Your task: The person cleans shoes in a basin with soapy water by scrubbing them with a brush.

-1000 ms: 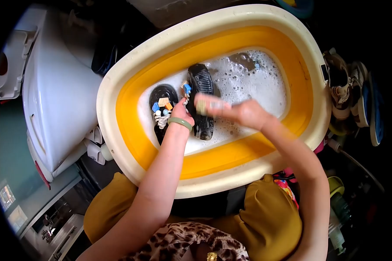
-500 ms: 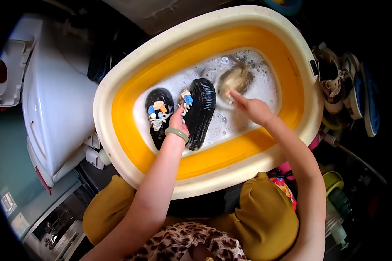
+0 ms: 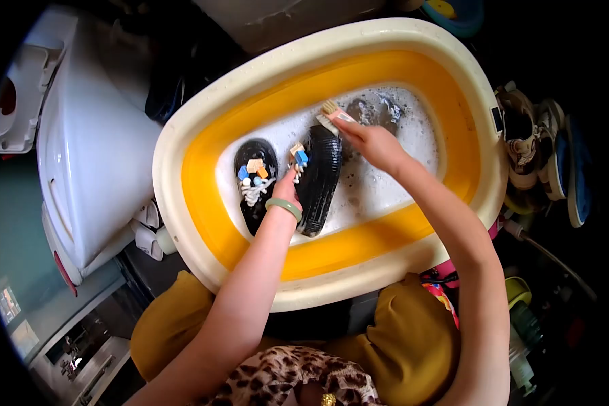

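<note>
My left hand [image 3: 288, 189], a green bangle at its wrist, grips a black slipper [image 3: 326, 162] by its decorated upper. The slipper is tipped on its side, so its ridged edge shows. Closed around a scrub brush [image 3: 332, 118], my right hand [image 3: 375, 143] has the pale bristles at the slipper's upper end. A second black slipper [image 3: 252, 215], with blue, tan and orange block-like ornaments and white cord-like pieces, lies left of my left hand. Both slippers are in the sudsy water [image 3: 402, 159] of a cream and yellow tub [image 3: 213, 101].
A white toilet-like fixture [image 3: 101, 162] stands to the left of the tub. Several shoes, among them a sneaker [image 3: 519, 139] and a blue shoe [image 3: 578, 179], stand at the right. Green containers [image 3: 519, 291] sit at the lower right.
My right hand has brought the brush from the foamy water leftward and up to the slipper's upper end. My left hand still holds the slipper; the whole view has shifted slightly.
</note>
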A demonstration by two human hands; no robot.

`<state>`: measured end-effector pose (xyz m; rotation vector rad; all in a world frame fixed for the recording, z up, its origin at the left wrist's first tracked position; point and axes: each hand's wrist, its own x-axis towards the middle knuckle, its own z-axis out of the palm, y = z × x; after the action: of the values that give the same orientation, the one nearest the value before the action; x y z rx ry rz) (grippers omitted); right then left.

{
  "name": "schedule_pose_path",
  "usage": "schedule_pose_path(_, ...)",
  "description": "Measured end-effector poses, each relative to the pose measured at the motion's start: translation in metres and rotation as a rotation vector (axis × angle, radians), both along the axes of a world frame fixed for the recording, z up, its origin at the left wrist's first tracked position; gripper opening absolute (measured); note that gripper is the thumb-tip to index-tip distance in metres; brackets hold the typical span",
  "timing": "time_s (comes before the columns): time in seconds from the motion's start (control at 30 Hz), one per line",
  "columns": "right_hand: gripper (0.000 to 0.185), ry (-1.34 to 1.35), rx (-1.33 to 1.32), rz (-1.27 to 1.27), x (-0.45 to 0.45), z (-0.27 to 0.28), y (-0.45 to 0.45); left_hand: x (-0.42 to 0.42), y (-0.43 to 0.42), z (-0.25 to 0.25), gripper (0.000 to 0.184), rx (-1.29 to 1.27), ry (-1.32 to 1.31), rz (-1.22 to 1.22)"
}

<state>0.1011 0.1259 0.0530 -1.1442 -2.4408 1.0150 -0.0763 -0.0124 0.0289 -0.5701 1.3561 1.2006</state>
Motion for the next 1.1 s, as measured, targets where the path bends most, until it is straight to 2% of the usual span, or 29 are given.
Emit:
schedule_pose_path(0.17, 0.046, -0.056, -0.056, 0.077, 0.029, 0.063, -0.069, 0.006, -0.002, -0.006, 0.026, 0.062, 0.005, 0.021)
schedule_pose_path(0.2, 0.049, -0.178, -0.037, 0.041, 0.032, 0.055, -0.066, 0.013, 0.001, 0.006, 0.027, 0.038, 0.072, 0.008)
schedule_pose_path(0.23, 0.045, -0.159, 0.002, -0.026, 0.032, 0.031, -0.055, 0.018, 0.001, 0.008, 0.029, 0.086, 0.077, 0.02)
schedule_pose_path(0.3, 0.039, -0.382, -0.109, -0.074, 0.032, 0.015, -0.013, 0.023, 0.007, 0.01, 0.032, -0.056, 0.236, -0.053)
schedule_pose_path(0.43, 0.035, -0.428, -0.194, -0.102, 0.053, 0.018, -0.001, 0.027, 0.003, 0.05, 0.031, 0.071, 0.057, -0.002)
schedule_pose_path(0.5, 0.035, -0.197, -0.226, -0.385, 0.068, 0.006, -0.003, 0.031, 0.001, 0.05, 0.031, 0.327, -0.075, 0.034)
schedule_pose_path(0.53, 0.036, -0.06, 0.035, -0.256, 0.072, -0.005, -0.009, 0.032, -0.001, 0.039, 0.032, 0.356, -0.139, 0.09)
schedule_pose_path(0.57, 0.036, -0.066, 0.027, -0.265, 0.081, -0.013, -0.014, 0.037, -0.004, 0.029, 0.033, 0.319, -0.183, 0.129)
schedule_pose_path(0.63, 0.036, 0.066, -0.971, -0.451, 0.063, 0.039, -0.024, 0.046, 0.001, 0.029, 0.031, 0.376, -0.338, 0.108)
schedule_pose_path(0.67, 0.036, 0.14, -0.939, -0.495, 0.053, 0.05, -0.032, 0.052, 0.008, 0.041, 0.031, 0.353, -0.346, 0.103)
schedule_pose_path(0.7, 0.036, 0.191, -0.992, -0.522, 0.049, 0.06, -0.033, 0.059, 0.01, 0.034, 0.031, 0.356, -0.353, 0.112)
schedule_pose_path(0.77, 0.036, 0.188, -0.877, -0.43, 0.039, 0.052, -0.037, 0.069, 0.012, 0.009, 0.033, 0.427, -0.301, 0.022)
schedule_pose_path(0.83, 0.035, 0.207, -0.631, -0.303, 0.038, 0.024, -0.035, 0.073, 0.011, 0.003, 0.032, 0.434, -0.279, -0.024)
schedule_pose_path(0.9, 0.035, 0.079, -0.347, -0.221, 0.039, 0.012, -0.034, 0.077, 0.014, 0.009, 0.03, 0.43, -0.252, -0.027)
schedule_pose_path(0.93, 0.036, 0.068, -0.445, -0.255, 0.04, 0.011, -0.028, 0.076, 0.014, 0.004, 0.028, 0.369, -0.208, -0.025)
schedule_pose_path(0.97, 0.036, 0.065, -0.426, -0.249, 0.041, 0.013, -0.019, 0.077, 0.018, 0.005, 0.028, 0.389, -0.211, -0.02)
schedule_pose_path(1.0, 0.036, 0.016, -0.556, -0.297, 0.039, 0.021, -0.009, 0.078, 0.021, 0.007, 0.027, 0.388, -0.214, -0.022)
schedule_pose_path(1.1, 0.034, -0.035, -0.513, -0.285, 0.062, -0.003, 0.011, 0.078, 0.016, 0.007, 0.029, 0.393, -0.177, -0.053)
